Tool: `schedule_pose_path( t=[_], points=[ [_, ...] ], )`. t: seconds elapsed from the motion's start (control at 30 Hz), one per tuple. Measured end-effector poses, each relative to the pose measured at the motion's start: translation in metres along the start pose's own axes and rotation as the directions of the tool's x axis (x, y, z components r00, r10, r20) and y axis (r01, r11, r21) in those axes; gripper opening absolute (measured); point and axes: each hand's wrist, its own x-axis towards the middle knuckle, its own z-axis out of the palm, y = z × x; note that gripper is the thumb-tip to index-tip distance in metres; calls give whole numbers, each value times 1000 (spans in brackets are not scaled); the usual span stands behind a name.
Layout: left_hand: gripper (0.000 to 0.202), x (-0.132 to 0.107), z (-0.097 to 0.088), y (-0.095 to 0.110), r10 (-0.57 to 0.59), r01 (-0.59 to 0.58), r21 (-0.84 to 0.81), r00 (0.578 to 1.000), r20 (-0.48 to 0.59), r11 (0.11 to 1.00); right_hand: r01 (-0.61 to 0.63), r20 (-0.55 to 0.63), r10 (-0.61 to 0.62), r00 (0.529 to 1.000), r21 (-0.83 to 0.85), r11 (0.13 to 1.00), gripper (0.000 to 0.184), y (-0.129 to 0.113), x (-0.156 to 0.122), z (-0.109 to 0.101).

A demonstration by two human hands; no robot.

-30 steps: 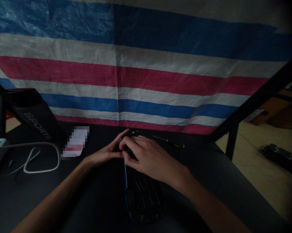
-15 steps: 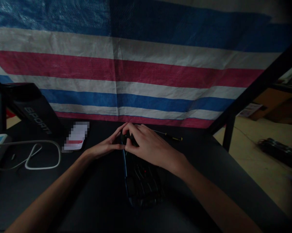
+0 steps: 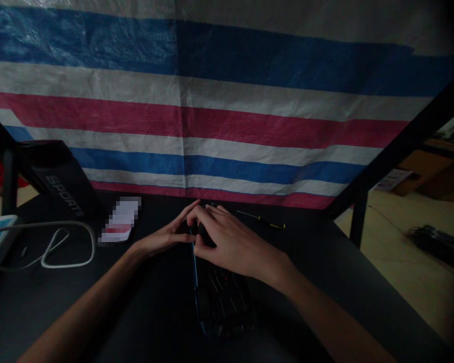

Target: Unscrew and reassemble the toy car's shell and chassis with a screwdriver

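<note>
A dark toy car [image 3: 227, 302] with a thin blue strip along its left side lies lengthwise on the black table. At its far left corner my left hand [image 3: 170, 234] grips the car between thumb and fingers. My right hand [image 3: 227, 237] arches over the far end, its thumb and index finger pinched on a dark part at that same corner. The part looks round, like a wheel, but the fingers and the dim light hide most of it. A small red spot shows on the car's top. Beyond the right hand lies a screwdriver [image 3: 271, 223] with a black and yellow handle.
To the left are a phone [image 3: 121, 219], a black box [image 3: 66, 184] lettered "SPORT", a looped white cable [image 3: 92, 242] and a white device [image 3: 0, 237] at the edge. A striped tarp [image 3: 227, 121] hangs behind the table between dark frame bars [image 3: 357, 217].
The whole view has shifted slightly, so things sit a little lower. Both hands keep their place at the car's far corner, with the right fingers slightly changed in pose.
</note>
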Motion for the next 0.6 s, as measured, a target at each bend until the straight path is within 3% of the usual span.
schedule_pose_path(
  t=[0.13, 0.23, 0.37, 0.6],
  points=[
    [96, 0, 0, 3, -8, 8, 10, 1000, 7, 1000, -78, -27, 76, 997, -104, 991, 11, 2, 2, 5],
    [95, 1, 1, 6, -24, 24, 10, 1000, 12, 1000, -128, -14, 127, 992, -138, 982, 15, 5, 3, 6],
    [97, 1, 2, 8, -28, 28, 20, 1000, -1, 999, -64, 16, 65, 998, -59, 996, 7, 7, 1, 0],
    [98, 0, 0, 4, -23, 23, -3, 1000, 16, 1000, -9, 46, 5, 999, 74, 997, 15, 3, -1, -9]
  ],
)
